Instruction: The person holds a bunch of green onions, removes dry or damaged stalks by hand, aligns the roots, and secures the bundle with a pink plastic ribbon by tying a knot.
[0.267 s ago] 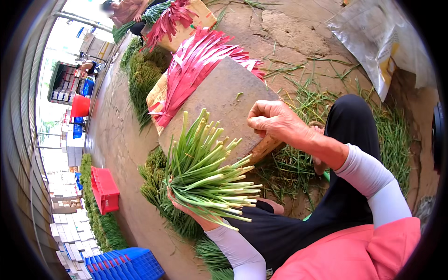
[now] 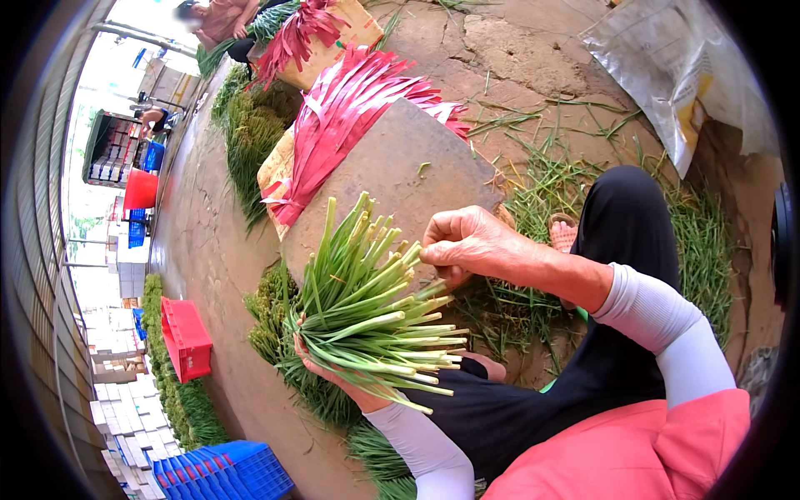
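Observation:
My left hand is wrapped round a thick bunch of green stalks, like chive stems, their pale cut ends fanned out to the right. Most of its fingers are hidden behind the stalks. At the upper right side of the bunch, my right hand is closed in a pinch at the end of a stalk. Beyond both hands is a worn flat board with a small green scrap on it. A sheaf of red ties lies along the board's far left edge.
Loose green trimmings litter the floor around my bent knee. More stalk bundles lie left of the board. Farther left are a red crate and stacked blue crates. Another person sits at the far left; a plastic sack is far right.
My right hand has moved down and left from above the board's edge to the stalk ends. The left hand and its bunch are almost unmoved.

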### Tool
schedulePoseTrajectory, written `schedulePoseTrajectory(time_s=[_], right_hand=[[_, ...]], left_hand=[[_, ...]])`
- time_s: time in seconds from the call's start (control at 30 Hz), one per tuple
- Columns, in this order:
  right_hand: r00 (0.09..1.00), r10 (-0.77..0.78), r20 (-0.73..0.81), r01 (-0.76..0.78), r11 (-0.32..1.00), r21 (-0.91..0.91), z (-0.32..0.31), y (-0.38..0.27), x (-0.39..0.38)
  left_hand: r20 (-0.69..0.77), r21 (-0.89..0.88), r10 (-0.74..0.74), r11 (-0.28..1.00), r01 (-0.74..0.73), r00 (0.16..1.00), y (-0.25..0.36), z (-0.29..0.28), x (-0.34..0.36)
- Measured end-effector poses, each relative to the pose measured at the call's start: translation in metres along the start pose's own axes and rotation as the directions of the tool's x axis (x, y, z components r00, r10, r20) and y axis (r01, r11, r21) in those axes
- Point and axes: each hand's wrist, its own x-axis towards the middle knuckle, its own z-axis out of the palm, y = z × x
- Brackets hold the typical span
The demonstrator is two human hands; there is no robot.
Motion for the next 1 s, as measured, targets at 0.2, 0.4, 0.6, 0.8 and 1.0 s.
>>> schedulePoseTrajectory(time_s=[0.2, 0.4, 0.6, 0.8, 1.0], right_hand=[[0.938, -0.314, -0.145, 0.268, 0.925, -0.27, -0.022, 0.0, 0.004], [0.995, 0.101, 0.02, -0.101, 0.995, 0.001, 0.006, -0.002, -0.004], [0.983, 0.182, -0.022, -0.181, 0.982, 0.05, 0.012, 0.005, 0.007], [0.994, 0.073, -0.077, -0.075, 0.997, -0.02, -0.003, -0.001, 0.003], [0.997, 0.064, -0.039, -0.067, 0.992, -0.102, -0.011, -0.007, -0.001]], left_hand=[[-0.031, 0.076, -0.041, 0.996, 0.043, 0.999, 0.003, 0.001, 0.007], [-0.047, 0.116, -0.071, 0.99, 0.076, 0.996, 0.003, 0.003, 0.008], [-0.071, 0.167, -0.107, 0.979, 0.118, 0.992, 0.005, 0.004, 0.006], [-0.08, 0.144, -0.114, 0.982, 0.125, 0.99, 0.004, 0.008, 0.006], [-0.084, 0.145, -0.098, 0.983, 0.109, 0.992, 0.009, 0.0, 0.009]])
